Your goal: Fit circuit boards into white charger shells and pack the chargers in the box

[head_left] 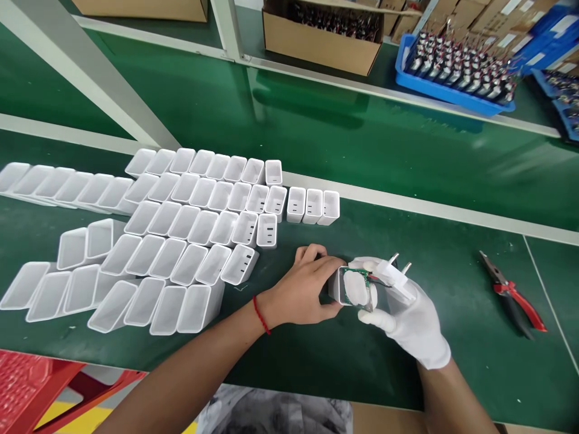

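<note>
My bare left hand (301, 292), with a red string at the wrist, is closed around a white plastic charger housing (333, 288). A white glove covers my right hand (418, 322), which grips a charger circuit board (357, 287) at the housing's open end. White material covers much of the board's face, with green edges showing. Dark and red wires run from it to a white two-pin plug cover (396, 281), which lies against my gloved fingers. How far the board sits inside the housing is hard to tell.
Rows of open white housings (181, 226) stand on the green bench (316, 361) at left. Red-and-black pliers (513, 295) lie at right. A raised shelf holds a cardboard box (321, 42) and a blue tray (452, 90) of wired parts. A red stool (27, 386) is lower left.
</note>
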Tool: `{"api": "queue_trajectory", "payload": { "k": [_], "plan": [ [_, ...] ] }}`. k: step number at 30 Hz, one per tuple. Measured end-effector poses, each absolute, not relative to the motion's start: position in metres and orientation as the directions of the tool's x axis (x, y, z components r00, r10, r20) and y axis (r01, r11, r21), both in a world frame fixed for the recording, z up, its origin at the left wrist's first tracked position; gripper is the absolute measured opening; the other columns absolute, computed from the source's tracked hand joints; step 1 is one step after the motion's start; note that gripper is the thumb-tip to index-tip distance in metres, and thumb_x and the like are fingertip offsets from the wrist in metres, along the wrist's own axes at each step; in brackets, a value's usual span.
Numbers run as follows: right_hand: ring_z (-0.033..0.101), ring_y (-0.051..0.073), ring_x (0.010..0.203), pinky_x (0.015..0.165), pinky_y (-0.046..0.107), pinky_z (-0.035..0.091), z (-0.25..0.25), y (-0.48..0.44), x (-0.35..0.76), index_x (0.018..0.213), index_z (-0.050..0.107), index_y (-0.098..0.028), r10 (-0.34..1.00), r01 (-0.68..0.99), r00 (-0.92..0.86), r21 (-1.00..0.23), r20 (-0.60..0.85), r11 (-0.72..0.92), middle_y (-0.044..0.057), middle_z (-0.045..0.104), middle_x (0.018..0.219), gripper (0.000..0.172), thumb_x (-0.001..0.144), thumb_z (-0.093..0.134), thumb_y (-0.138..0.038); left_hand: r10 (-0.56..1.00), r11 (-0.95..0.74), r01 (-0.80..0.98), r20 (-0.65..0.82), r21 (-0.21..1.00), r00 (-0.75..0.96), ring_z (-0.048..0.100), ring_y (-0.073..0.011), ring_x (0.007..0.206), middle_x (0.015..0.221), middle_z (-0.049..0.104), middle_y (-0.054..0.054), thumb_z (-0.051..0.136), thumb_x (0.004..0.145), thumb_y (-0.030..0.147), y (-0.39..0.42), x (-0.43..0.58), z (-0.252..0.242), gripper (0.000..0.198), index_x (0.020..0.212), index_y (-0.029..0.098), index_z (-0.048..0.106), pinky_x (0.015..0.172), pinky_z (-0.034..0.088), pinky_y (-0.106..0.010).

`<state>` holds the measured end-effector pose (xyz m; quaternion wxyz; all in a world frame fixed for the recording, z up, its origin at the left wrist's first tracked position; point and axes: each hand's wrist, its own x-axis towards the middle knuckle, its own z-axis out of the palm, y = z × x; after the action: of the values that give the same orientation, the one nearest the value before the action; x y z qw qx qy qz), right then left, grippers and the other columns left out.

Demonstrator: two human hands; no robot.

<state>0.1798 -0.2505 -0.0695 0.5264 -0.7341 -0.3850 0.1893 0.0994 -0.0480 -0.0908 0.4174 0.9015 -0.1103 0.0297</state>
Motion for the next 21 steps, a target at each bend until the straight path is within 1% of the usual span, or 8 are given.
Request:
{"api": "queue_trajectory", "payload": {
  "k": [7,10,15,18,21],
  "plan": [
    [0.054,0.029,0.115,0.104,0.044,0.042,-0.0745,-0.2486,0.1780,0.129,0.055,-0.025,0.754,0.451,0.640,-0.866,0.147,-0.215,0.010,0.056,0.126,0.054,0.083,0.074,-0.046,-0.186,-0.626,-0.224,0.136,0.747,0.973,0.042,-0.0276,0.110,0.108,0.062,-0.006,0.067,0.074,0.023,-0.0480,0.0997,-0.0899,0.050,0.120,0.015,0.048,0.094,0.031,-0.041],
    [0.056,0.029,0.112,0.102,0.043,0.044,-0.0759,-0.2479,0.1765,0.129,0.054,-0.025,0.751,0.454,0.643,-0.865,0.149,-0.216,0.009,0.058,0.124,0.054,0.083,0.074,-0.045,-0.187,-0.629,-0.227,0.138,0.744,0.973,0.042,-0.0273,0.111,0.109,0.061,-0.006,0.068,0.074,0.023,-0.0480,0.0994,-0.0903,0.053,0.122,0.014,0.047,0.095,0.031,-0.041],
    [0.058,0.028,0.108,0.101,0.042,0.046,-0.0738,-0.2470,0.1739,0.127,0.056,-0.028,0.737,0.456,0.663,-0.850,0.127,-0.264,0.006,0.060,0.121,0.050,0.083,0.075,-0.042,-0.190,-0.626,-0.231,0.141,0.745,0.972,0.041,-0.0283,0.113,0.110,0.061,-0.007,0.067,0.073,0.022,-0.0473,0.0987,-0.0925,0.056,0.125,0.014,0.046,0.096,0.031,-0.042],
    [0.059,0.028,0.108,0.099,0.042,0.048,-0.0725,-0.2476,0.1723,0.129,0.054,-0.028,0.737,0.456,0.666,-0.846,0.119,-0.276,0.007,0.059,0.122,0.052,0.083,0.074,-0.043,-0.193,-0.623,-0.231,0.138,0.747,0.971,0.042,-0.0281,0.112,0.112,0.061,-0.007,0.066,0.073,0.022,-0.0470,0.0990,-0.0929,0.056,0.125,0.015,0.046,0.097,0.031,-0.043],
    [0.058,0.029,0.110,0.099,0.043,0.049,-0.0716,-0.2489,0.1697,0.131,0.051,-0.027,0.736,0.496,0.664,-0.815,0.131,-0.301,0.008,0.058,0.123,0.053,0.084,0.074,-0.038,-0.198,-0.623,-0.238,0.144,0.745,0.970,0.042,-0.0287,0.112,0.112,0.061,-0.008,0.066,0.073,0.022,-0.0467,0.0996,-0.0924,0.056,0.125,0.015,0.045,0.097,0.032,-0.043]
  ]
}}
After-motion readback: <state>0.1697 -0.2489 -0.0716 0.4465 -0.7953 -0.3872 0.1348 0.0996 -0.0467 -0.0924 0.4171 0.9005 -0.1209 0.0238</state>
